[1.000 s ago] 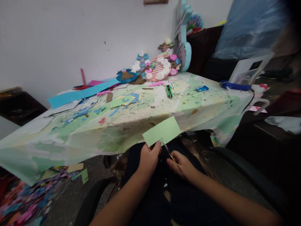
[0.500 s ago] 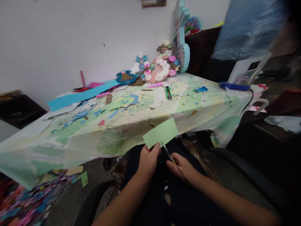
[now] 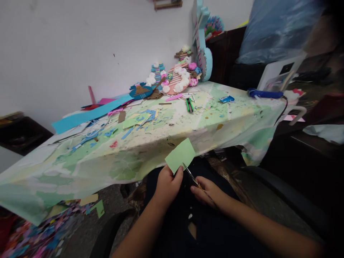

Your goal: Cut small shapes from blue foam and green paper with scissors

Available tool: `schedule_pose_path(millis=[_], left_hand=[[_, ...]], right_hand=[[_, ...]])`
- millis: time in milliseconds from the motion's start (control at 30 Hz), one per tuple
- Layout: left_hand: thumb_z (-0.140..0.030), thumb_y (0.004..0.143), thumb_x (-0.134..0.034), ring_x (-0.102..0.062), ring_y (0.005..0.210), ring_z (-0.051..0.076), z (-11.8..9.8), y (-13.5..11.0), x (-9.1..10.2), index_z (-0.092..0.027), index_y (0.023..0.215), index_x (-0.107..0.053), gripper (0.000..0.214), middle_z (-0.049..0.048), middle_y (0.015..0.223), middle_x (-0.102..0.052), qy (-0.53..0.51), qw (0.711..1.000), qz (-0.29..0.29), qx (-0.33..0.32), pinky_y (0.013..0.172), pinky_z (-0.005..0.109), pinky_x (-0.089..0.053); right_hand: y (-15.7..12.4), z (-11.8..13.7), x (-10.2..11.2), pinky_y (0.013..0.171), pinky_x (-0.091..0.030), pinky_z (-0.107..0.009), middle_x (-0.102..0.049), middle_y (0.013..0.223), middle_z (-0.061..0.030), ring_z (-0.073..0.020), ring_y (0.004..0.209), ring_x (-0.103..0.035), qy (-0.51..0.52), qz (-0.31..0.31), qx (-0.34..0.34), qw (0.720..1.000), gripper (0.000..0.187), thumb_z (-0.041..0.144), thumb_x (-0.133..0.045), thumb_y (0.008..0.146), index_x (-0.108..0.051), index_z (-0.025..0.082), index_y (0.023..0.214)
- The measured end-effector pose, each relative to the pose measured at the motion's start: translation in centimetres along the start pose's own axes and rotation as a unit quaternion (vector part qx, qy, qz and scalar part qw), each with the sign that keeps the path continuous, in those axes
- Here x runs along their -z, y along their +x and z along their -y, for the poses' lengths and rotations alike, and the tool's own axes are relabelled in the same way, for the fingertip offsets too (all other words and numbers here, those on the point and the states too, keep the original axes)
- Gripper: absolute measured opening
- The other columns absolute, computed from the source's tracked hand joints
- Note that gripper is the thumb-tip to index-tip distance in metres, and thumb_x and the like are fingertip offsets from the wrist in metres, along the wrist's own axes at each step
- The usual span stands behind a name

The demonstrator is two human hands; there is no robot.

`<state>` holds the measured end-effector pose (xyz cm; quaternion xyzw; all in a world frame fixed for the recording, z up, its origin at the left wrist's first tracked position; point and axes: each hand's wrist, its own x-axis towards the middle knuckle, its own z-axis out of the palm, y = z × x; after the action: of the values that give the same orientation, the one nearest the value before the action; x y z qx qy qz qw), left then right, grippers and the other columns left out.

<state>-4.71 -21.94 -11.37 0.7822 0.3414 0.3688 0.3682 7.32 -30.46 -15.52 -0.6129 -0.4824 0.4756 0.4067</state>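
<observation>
My left hand pinches the lower corner of a light green paper piece, holding it up over my lap in front of the table edge. My right hand is closed around small scissors, whose thin blades point up and left and touch the paper's lower edge beside my left thumb. Both forearms reach in from the bottom of the view over dark trousers.
A table with a stained green cover carries paper scraps, a long blue strip, a green cutter, a blue glue gun and decorated craft pieces by the wall. Coloured scraps litter the floor at left.
The green paper has turned in my left hand and now looks shorter and more upright. The scissors stay at its lower edge. The view has shifted slightly to the right.
</observation>
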Motion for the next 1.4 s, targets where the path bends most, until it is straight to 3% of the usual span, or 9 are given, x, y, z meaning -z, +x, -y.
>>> schedule_pose_path(millis=[200, 400, 600, 800, 900, 1067, 1200, 1400], left_hand=[[-0.023, 0.072, -0.047, -0.054, 0.088, 0.018, 0.0, 0.2, 0.2, -0.017, 0.087, -0.061, 0.021, 0.0076, 0.091, -0.062, 0.029, 0.999, 0.020, -0.033, 0.080, 0.028, -0.037], [-0.024, 0.072, -0.047, -0.055, 0.083, 0.017, -0.2, -0.2, 0.1, -0.016, 0.085, -0.061, 0.020, 0.0061, 0.085, -0.063, 0.015, 1.000, -0.002, -0.019, 0.076, 0.025, -0.037], [-0.027, 0.075, -0.042, -0.054, 0.072, 0.017, 0.3, -0.3, 0.3, -0.015, 0.078, -0.060, 0.022, 0.0079, 0.078, -0.062, 0.081, 0.996, 0.015, -0.031, 0.067, 0.027, -0.038], [-0.025, 0.072, -0.046, -0.054, 0.077, 0.018, 0.1, -0.5, 0.1, -0.017, 0.080, -0.060, 0.018, 0.0073, 0.079, -0.061, 0.072, 0.996, 0.020, -0.042, 0.072, 0.028, -0.037], [-0.023, 0.070, -0.048, -0.055, 0.077, 0.018, -0.1, -0.7, -0.3, -0.017, 0.079, -0.060, 0.016, 0.0063, 0.078, -0.062, 0.009, 1.000, -0.011, -0.020, 0.072, 0.027, -0.038], [-0.026, 0.067, -0.051, -0.053, 0.062, 0.017, -0.4, -0.7, -0.6, -0.018, 0.049, -0.051, 0.020, 0.0018, 0.048, -0.052, -0.041, 0.997, -0.041, 0.043, 0.063, 0.026, -0.039], [-0.030, 0.068, -0.050, -0.048, 0.049, 0.012, -0.5, -0.5, -0.6, -0.017, 0.048, -0.050, 0.024, -0.0004, 0.046, -0.050, -0.026, 0.995, -0.040, 0.091, 0.054, 0.024, -0.037], [-0.035, 0.069, -0.047, -0.045, 0.045, 0.010, 0.3, -0.1, -0.9, -0.015, 0.048, -0.047, 0.029, -0.0014, 0.043, -0.048, -0.069, 0.986, -0.028, 0.148, 0.051, 0.022, -0.034]], right_hand=[[0.0, -0.5, 0.1, 0.037, -0.027, -0.018, -0.041, 0.050, 0.0060, -0.0051, 0.039, -0.035, 0.037, 0.032, -0.002, 0.999, 0.027, 0.043, -0.044, 0.072, -0.034, 0.019, 0.067], [-0.4, 0.0, 0.5, 0.038, -0.028, -0.019, -0.042, 0.052, 0.0047, -0.0059, 0.041, -0.037, 0.042, 0.088, 0.026, 0.995, 0.034, 0.051, -0.044, 0.069, -0.034, 0.018, 0.067], [-0.5, 0.1, 0.3, 0.039, -0.028, -0.019, -0.042, 0.053, 0.0048, -0.0055, 0.042, -0.037, 0.033, 0.087, 0.030, 0.995, 0.038, 0.055, -0.041, 0.069, -0.034, 0.018, 0.067], [-0.3, 0.0, 0.3, 0.038, -0.027, -0.019, -0.041, 0.052, 0.0049, -0.0056, 0.041, -0.037, 0.067, 0.088, 0.034, 0.993, 0.044, 0.062, -0.038, 0.066, -0.033, 0.018, 0.068], [-0.3, 0.1, 0.3, 0.038, -0.026, -0.019, -0.041, 0.052, 0.0049, -0.0053, 0.041, -0.036, 0.089, 0.072, 0.031, 0.993, 0.045, 0.063, -0.038, 0.065, -0.033, 0.018, 0.068], [-0.1, -0.5, 0.0, 0.038, -0.025, -0.019, -0.039, 0.051, 0.0065, -0.0049, 0.040, -0.033, 0.097, 0.024, 0.025, 0.995, 0.045, 0.062, -0.041, 0.064, -0.032, 0.019, 0.068], [0.1, -1.2, -0.2, 0.039, -0.025, -0.018, -0.037, 0.052, 0.0064, -0.0049, 0.043, -0.032, 0.048, -0.006, 0.042, 0.998, 0.038, 0.054, -0.047, 0.067, -0.033, 0.018, 0.066], [0.5, -1.0, -0.5, 0.040, -0.025, -0.019, -0.035, 0.050, 0.0071, -0.0054, 0.043, -0.031, 0.033, -0.024, 0.026, 0.999, 0.031, 0.046, -0.046, 0.070, -0.033, 0.019, 0.065]])
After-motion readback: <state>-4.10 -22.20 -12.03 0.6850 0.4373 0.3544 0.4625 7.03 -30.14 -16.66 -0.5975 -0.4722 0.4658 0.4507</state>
